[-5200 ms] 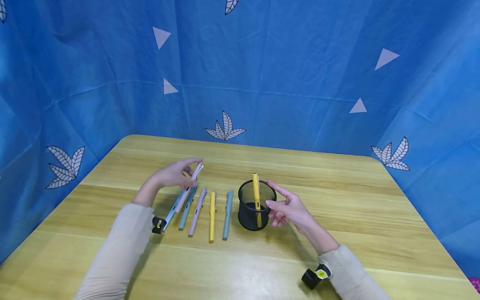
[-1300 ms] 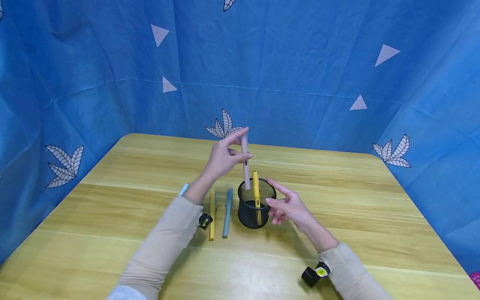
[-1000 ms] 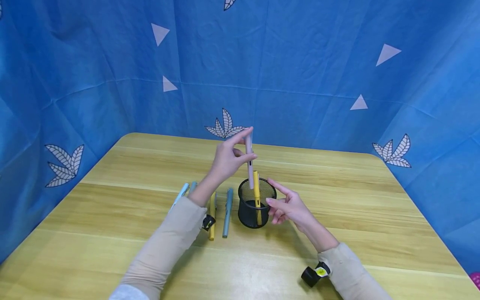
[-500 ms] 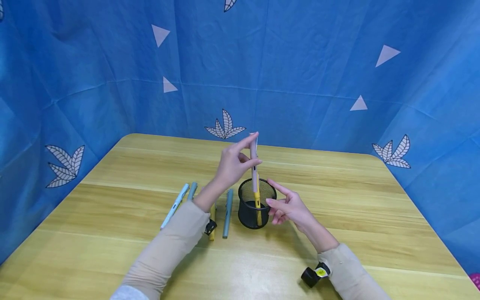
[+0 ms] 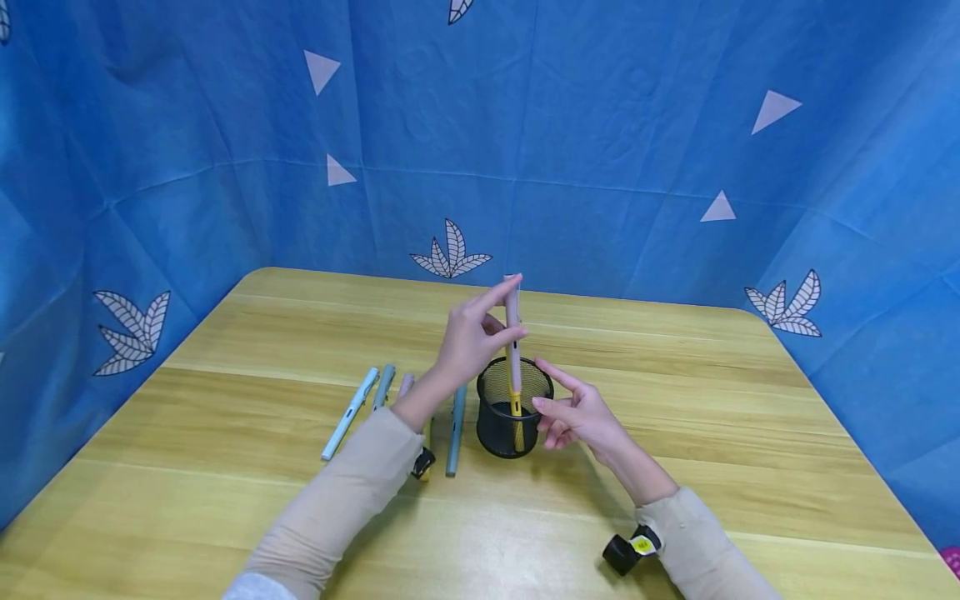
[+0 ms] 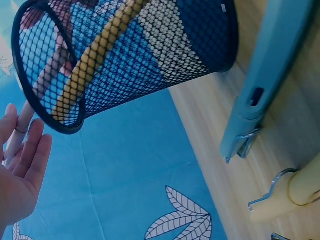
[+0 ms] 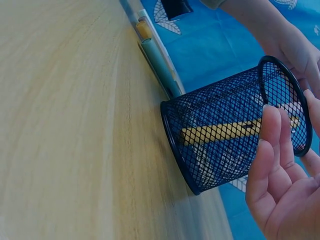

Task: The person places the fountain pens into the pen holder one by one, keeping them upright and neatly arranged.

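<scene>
Head view: one pink pen (image 5: 513, 321) is pinched upright between the thumb and fingers of the left hand (image 5: 472, 337), its lower end lowered into the mouth of one black mesh cup (image 5: 514, 407) near the middle of the wooden table (image 5: 750, 433). One yellow pen (image 5: 516, 406) is already seen standing inside the cup. The right hand (image 5: 581, 414) is held just right of the cup with fingers loosely extended, nothing gripped; contact with the mesh cannot be told. Left of the cup, five pens are counted lying on the table: a light blue pen (image 5: 349, 413) farthest left, a grey-blue pen (image 5: 384, 385), a second pink pen (image 5: 406, 384), a second yellow pen (image 5: 424, 473) mostly hidden by the sleeve, and a teal pen (image 5: 455, 429) nearest the cup.
</scene>
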Action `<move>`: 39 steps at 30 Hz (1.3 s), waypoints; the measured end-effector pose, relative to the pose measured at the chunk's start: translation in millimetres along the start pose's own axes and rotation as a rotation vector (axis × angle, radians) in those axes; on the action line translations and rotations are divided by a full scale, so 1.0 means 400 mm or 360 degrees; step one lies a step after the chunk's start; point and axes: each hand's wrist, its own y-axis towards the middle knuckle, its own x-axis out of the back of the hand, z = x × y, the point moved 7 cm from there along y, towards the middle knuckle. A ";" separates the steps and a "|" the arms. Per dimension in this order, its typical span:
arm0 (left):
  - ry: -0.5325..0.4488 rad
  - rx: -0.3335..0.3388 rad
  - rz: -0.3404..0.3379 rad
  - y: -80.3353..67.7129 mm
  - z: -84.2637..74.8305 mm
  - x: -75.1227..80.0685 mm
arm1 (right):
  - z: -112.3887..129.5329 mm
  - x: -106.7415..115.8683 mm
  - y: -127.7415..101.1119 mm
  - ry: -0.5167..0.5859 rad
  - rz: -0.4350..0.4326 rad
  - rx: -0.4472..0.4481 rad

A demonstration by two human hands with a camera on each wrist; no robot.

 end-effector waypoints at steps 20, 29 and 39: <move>0.0267 -0.0005 0.0169 -0.036 0.009 -0.037 | 0.002 -0.001 -0.003 -0.0007 0.0013 0.0011; 0.0348 -0.0057 0.0196 -0.044 0.010 -0.043 | 0.006 0.000 -0.003 -0.0014 -0.0002 0.0002; 0.0463 0.0010 0.0277 -0.063 0.023 -0.051 | 0.003 -0.002 -0.004 -0.0018 0.0015 0.0006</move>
